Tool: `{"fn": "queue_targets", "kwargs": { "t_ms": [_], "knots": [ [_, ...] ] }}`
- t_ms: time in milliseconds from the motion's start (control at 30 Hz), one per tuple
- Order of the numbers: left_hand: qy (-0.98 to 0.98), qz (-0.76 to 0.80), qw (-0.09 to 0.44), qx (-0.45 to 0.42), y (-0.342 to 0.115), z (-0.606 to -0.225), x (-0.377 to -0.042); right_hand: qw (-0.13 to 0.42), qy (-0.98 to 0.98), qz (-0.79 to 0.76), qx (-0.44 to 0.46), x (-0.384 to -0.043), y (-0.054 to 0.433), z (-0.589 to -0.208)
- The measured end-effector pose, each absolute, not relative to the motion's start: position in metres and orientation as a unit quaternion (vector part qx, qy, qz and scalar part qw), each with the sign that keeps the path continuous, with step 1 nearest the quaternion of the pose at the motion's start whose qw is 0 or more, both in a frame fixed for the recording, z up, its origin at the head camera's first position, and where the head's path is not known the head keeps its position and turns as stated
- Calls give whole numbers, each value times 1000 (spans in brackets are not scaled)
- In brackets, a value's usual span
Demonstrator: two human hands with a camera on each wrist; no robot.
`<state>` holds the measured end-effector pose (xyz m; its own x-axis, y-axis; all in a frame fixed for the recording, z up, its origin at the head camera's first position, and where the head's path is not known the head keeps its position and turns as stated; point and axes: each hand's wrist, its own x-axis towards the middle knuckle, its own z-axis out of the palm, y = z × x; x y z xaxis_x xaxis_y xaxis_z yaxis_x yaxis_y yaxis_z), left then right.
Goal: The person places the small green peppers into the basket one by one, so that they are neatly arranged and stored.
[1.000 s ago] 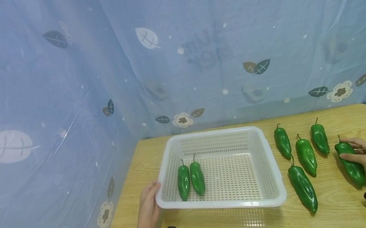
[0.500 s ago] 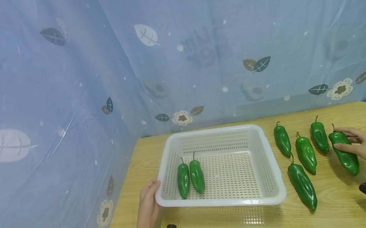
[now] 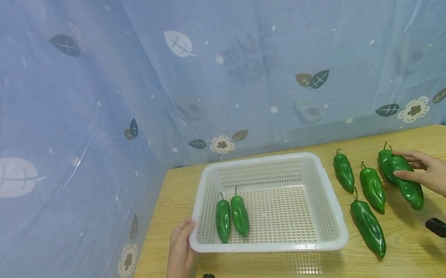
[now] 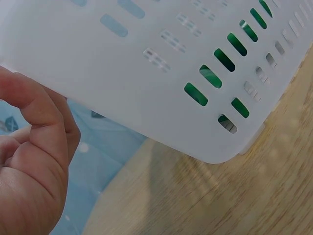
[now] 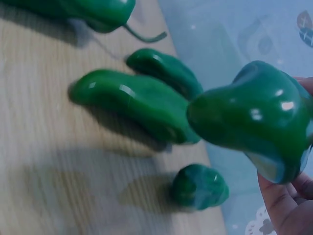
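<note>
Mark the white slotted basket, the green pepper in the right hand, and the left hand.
White slotted basket (image 3: 265,247): head view, its near rim.
Held green pepper (image 3: 409,187): head view, middle of its body.
Left hand (image 3: 181,246): head view, middle of the hand.

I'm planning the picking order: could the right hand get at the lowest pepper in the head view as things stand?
Probably not: the right hand holds another pepper, though nothing covers the lowest pepper, so the way itself looks free.
</note>
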<state>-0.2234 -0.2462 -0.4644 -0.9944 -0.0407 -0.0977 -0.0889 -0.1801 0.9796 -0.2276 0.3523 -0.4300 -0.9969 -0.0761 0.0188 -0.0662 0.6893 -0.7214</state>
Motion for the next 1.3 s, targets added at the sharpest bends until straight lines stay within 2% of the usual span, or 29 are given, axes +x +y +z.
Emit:
{"fn": "queue_targets", "kwargs": {
  "t_ms": [300, 600, 1100, 1300],
  "knots": [
    [641, 766, 18, -53, -246, -466, -221, -15, 910, -409, -73, -232, 334, -422],
    [640, 767, 14, -53, -248, -465, -220, -2, 898, -431, -86, -242, 308, -410],
    [635, 771, 17, -47, -247, -464, -221, -21, 891, -434, -129, -252, 271, -385],
    [624, 781, 21, -36, -246, -463, -222, -8, 890, -439, -127, -256, 261, -378]
  ]
}}
